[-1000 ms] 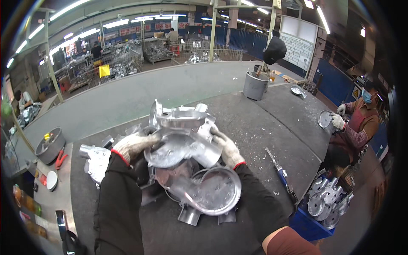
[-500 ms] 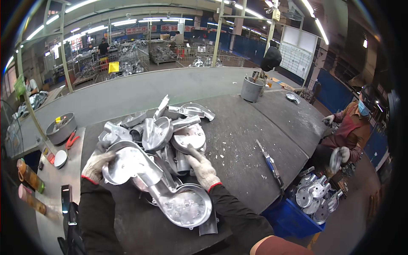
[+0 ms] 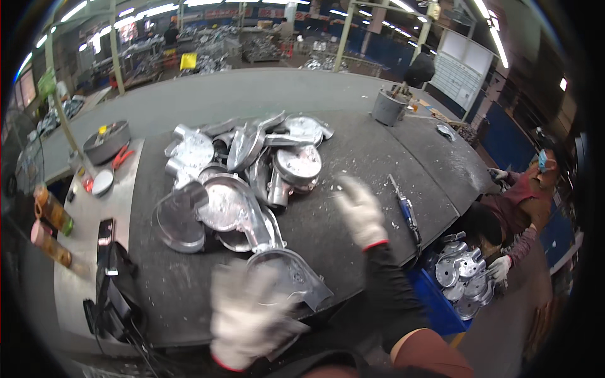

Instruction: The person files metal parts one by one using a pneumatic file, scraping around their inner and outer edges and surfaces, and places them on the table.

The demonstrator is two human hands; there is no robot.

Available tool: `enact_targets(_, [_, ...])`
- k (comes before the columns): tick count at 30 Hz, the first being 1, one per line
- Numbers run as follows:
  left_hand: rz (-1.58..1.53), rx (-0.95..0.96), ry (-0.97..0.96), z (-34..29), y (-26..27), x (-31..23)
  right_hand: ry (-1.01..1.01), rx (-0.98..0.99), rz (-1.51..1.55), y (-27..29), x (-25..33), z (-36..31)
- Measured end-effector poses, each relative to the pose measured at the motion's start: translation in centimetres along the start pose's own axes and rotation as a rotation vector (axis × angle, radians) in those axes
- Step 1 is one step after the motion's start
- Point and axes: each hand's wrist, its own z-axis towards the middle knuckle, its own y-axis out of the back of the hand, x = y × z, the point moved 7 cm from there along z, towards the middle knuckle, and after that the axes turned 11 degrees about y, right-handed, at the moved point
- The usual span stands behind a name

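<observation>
A pile of silvery cast-metal housings (image 3: 233,201), rounded with tubular necks, lies on the dark tabletop (image 3: 353,145). My left hand (image 3: 249,312), in a white knit glove with a red cuff, is over the near edge beside a housing (image 3: 290,274). Motion smears its fingers, and a metal edge shows below it; whether it is held, I cannot tell. My right hand (image 3: 362,211), gloved alike, hovers right of the pile, fingers stretched out and holding nothing. Farther right lies a slim blue-bodied tool (image 3: 408,214) with a long thin tip.
At the left are a grey basin (image 3: 108,146), red-handled pliers (image 3: 121,157), drink bottles (image 3: 53,211), a phone (image 3: 106,231) and a black bag (image 3: 120,290). A grey bucket (image 3: 388,108) stands at the back. A co-worker (image 3: 526,195) reaches toward housings in a blue crate (image 3: 438,309).
My left hand has left the upper-left housing and moved down toward the near edge. My right hand has come off the pile to the right. The view has shifted.
</observation>
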Motion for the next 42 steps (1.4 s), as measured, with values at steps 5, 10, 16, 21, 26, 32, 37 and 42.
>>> enact_targets(5, [0.067, 0.347, -0.004, -6.2, -12.3, -3.2, -0.290, 0.095, -0.746, 15.9, -15.0, -4.8])
enact_targets(10, [0.062, 0.075, -0.039, -10.4, -11.2, -2.2, -0.462, 0.218, -1.006, 16.7, -18.1, -11.8])
enact_targets(16, [0.099, -0.139, 0.104, -15.6, -10.1, -0.8, 0.403, 0.269, -0.097, 0.4, 3.9, -11.4])
enact_targets(21, [0.293, -0.262, 0.362, -17.8, -8.1, -0.6, 0.020, 0.703, -0.013, -7.2, 5.6, -11.3])
enact_targets(26, [0.333, -0.028, 0.939, -24.0, -7.0, 2.2, 0.078, 0.452, -0.096, -8.8, 3.8, -5.6])
enact_targets(32, [-1.178, -0.711, 1.525, -30.0, -8.2, 8.9, 0.151, 0.290, -0.124, -5.6, 2.3, -1.7])
enact_targets(37, [-1.540, -0.660, 1.618, -33.0, -10.1, 9.7, 0.101, 0.112, -0.470, 6.1, -3.3, -3.2])
enact_targets(42, [-1.415, -0.174, 1.475, -26.3, -3.0, 2.3, -0.447, 0.236, -0.824, 15.6, -17.8, -8.7])
